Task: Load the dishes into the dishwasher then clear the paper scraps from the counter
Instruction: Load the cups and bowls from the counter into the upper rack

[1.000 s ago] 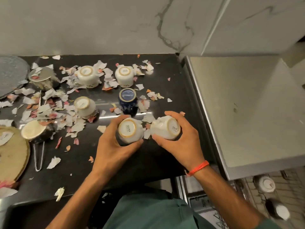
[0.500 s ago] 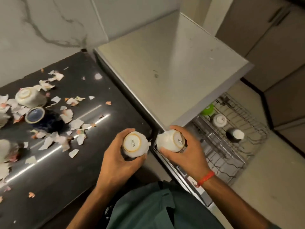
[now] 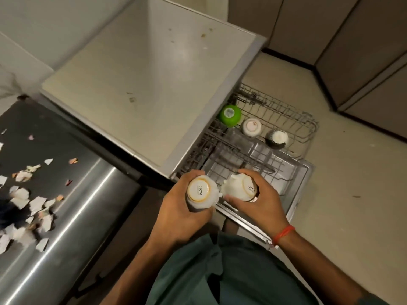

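Note:
My left hand (image 3: 180, 214) grips a white cup (image 3: 199, 192) held base-up, its gold-ringed foot facing me. My right hand (image 3: 255, 201) grips a second white cup (image 3: 237, 188), tilted with its base toward the right. Both cups hang close together above the near edge of the pulled-out dishwasher rack (image 3: 304, 128). In the rack sit a green cup (image 3: 230, 114), a white cup (image 3: 251, 127) and a dark cup (image 3: 277, 138), all upside down. Torn paper scraps (image 3: 33, 201) litter the dark counter (image 3: 72, 194) at the left.
The dishwasher's pale top (image 3: 141, 84) fills the middle, beside the counter. Its open door (image 3: 299, 190) lies under the rack. Grey cabinet fronts (image 3: 352, 51) stand at the back right across a beige floor (image 3: 352, 194). A dark blurred object (image 3: 8, 214) sits among the scraps.
I have turned from the counter toward the dishwasher, carrying both cups rightward off the counter until they hang over the rack's near edge. Both grips are unchanged.

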`<action>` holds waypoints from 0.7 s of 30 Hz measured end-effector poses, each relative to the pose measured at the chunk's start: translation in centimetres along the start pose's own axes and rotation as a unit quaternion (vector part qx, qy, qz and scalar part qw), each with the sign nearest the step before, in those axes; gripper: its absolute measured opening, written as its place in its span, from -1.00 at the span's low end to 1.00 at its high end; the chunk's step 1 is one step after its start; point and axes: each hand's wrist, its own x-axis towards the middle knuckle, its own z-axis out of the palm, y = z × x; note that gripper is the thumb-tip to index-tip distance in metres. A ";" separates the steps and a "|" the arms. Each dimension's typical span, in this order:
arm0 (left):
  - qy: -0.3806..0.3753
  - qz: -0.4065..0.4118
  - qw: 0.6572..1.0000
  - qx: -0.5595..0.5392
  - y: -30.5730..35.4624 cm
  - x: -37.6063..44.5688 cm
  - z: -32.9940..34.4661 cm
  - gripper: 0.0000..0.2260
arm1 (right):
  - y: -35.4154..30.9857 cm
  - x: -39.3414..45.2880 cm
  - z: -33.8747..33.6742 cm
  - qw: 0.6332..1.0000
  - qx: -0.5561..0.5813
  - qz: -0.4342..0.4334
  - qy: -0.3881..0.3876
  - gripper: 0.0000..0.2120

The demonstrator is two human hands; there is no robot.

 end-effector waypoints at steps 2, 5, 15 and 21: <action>-0.030 -0.005 1.000 -0.005 0.5 1.0 1.3 -0.45 | 1.7 0.0 -1.1 1.000 -0.008 0.026 0.008 -0.33; -0.073 -0.006 0.997 0.004 0.6 2.5 3.0 -0.45 | 4.2 0.3 -2.2 0.997 -0.023 0.074 0.027 -0.32; -0.157 -0.056 0.985 0.045 -3.6 10.0 6.4 -0.43 | 8.5 3.5 -1.9 0.978 -0.058 0.175 0.099 -0.43; -0.188 -0.049 0.973 0.121 -7.4 15.1 10.1 -0.37 | 11.2 5.6 -1.4 0.965 -0.121 0.195 0.123 -0.37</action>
